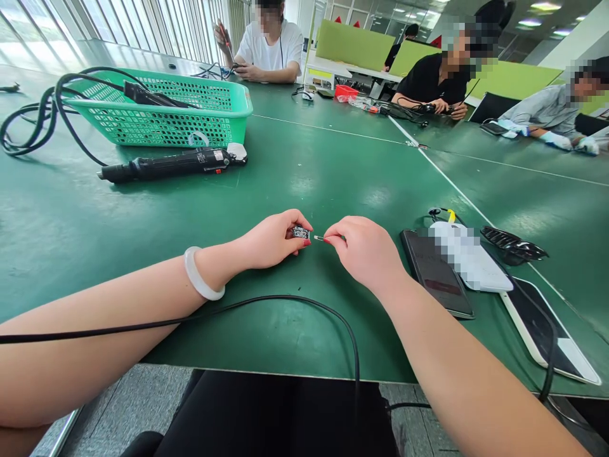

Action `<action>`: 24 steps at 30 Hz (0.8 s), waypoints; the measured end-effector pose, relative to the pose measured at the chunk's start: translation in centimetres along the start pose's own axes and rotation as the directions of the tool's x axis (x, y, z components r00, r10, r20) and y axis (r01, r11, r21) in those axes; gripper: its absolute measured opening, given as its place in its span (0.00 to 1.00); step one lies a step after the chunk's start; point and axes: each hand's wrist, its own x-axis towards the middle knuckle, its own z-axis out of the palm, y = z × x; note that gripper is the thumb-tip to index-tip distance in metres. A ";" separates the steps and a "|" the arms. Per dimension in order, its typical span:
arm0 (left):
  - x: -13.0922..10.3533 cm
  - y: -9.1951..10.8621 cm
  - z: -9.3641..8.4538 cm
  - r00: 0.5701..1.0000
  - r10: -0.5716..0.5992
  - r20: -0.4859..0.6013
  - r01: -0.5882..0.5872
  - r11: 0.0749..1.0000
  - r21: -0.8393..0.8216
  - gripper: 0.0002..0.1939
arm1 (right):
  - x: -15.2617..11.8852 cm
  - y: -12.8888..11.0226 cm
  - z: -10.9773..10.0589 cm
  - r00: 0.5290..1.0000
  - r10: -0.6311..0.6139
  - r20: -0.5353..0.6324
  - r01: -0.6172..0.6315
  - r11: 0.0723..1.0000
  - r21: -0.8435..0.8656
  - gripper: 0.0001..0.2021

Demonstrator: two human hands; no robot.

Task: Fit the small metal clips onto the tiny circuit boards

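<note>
A small dark part (301,233) sits pinched in the fingertips of my left hand (271,240), held just above the green table (333,171), right between my two hands. My left fingers are curled shut around it. My right hand (364,249) is closed too, its thumb and forefinger gripping a thin metal pin (318,238) whose tip points at the part and comes right up to it; whether they touch I cannot tell. A white bangle (200,279) rings my left wrist.

A black cable (285,299) arcs across the table just behind my hands, toward my body, and drops over the near edge. Just to the right of my right hand lies a dark phone (435,273) face up, with a white object (469,257) overlapping its far side, and a second phone (547,330) further right near the table edge. A black comb-like piece (511,244) lies beyond those.

Well ahead of my left hand a black electric screwdriver (171,165) lies on its side, and just behind it stands a green basket (166,111) with black cords (33,120) spilling out to the left. Far across the table, other people sit working, their hands well away from mine
</note>
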 end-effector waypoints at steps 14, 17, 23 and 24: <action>-0.1 0.1 0.3 0.998 0.044 0.035 -0.043 0.999 -0.031 0.12 | 0.0 -0.9 -0.1 0.956 -0.178 -0.234 0.204 0.975 0.092 0.09; -0.1 0.2 0.3 0.998 0.038 0.058 -0.034 0.998 -0.058 0.11 | 0.0 -0.9 0.3 0.960 -0.183 -0.213 0.208 0.973 0.099 0.09; -0.2 0.1 0.3 0.996 0.038 0.081 -0.032 0.997 -0.070 0.11 | 0.1 -1.0 0.6 0.966 -0.178 -0.186 0.200 0.974 0.107 0.09; -0.2 0.1 0.3 0.996 0.040 0.081 -0.034 0.997 -0.069 0.10 | 0.1 -1.1 0.7 0.966 -0.181 -0.186 0.203 0.974 0.103 0.09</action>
